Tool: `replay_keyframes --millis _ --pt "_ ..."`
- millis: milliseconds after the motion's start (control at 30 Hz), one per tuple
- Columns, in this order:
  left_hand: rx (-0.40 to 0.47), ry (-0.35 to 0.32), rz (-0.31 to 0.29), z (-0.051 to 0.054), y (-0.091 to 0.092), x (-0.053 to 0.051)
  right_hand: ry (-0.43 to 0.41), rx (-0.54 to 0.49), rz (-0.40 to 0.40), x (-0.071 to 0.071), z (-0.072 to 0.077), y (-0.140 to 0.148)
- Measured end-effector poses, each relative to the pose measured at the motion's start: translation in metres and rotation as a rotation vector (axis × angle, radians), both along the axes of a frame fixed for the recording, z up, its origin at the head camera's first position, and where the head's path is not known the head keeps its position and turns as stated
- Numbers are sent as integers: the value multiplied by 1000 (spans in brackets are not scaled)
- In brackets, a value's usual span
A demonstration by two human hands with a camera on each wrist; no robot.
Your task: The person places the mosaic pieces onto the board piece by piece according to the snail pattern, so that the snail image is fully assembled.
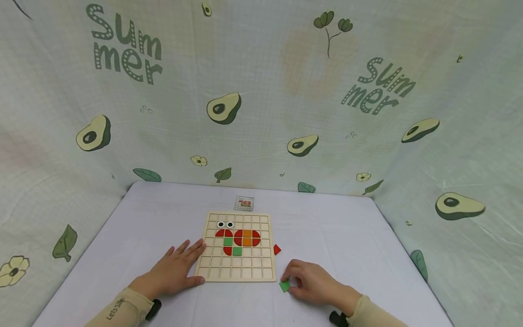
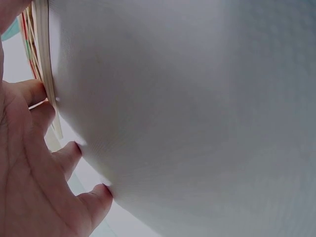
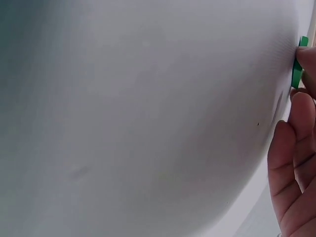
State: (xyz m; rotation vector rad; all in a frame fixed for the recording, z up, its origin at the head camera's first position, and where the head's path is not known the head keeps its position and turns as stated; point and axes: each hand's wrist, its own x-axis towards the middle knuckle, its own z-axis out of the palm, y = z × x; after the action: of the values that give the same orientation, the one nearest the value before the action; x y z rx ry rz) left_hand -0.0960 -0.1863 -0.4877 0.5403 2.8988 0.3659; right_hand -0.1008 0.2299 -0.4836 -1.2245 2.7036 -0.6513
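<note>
In the head view a wooden grid board (image 1: 256,272) lies on the table, bearing red, orange and green tiles and two round eye pieces (image 1: 225,225). My left hand (image 1: 173,268) lies spread at the board's left side, its fingers straight and touching the edge; the left wrist view shows fingertips against the board's side (image 2: 45,59). Off the board's lower right corner, my right hand (image 1: 312,284) pinches a green square tile (image 1: 284,286) between thumb and fingers. The right wrist view shows that green tile (image 3: 296,74) edge-on at the fingertips.
A loose red tile (image 1: 277,249) lies just right of the board. Behind the board is a small picture card (image 1: 244,203) with a grid pattern. White cloth covers the table (image 1: 335,231), and a printed curtain (image 1: 261,113) surrounds it at the back and sides.
</note>
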Motion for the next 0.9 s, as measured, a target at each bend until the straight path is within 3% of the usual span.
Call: replay_keyframes --millis 300,533,900 --pt "5 -5 3 -2 -1 -1 -45 22 4 -2 2 2" --pt "13 -5 7 -2 -1 -1 -15 28 -6 -6 2 5" --pt "35 -4 -5 3 -1 1 -39 6 -23 -8 3 5"
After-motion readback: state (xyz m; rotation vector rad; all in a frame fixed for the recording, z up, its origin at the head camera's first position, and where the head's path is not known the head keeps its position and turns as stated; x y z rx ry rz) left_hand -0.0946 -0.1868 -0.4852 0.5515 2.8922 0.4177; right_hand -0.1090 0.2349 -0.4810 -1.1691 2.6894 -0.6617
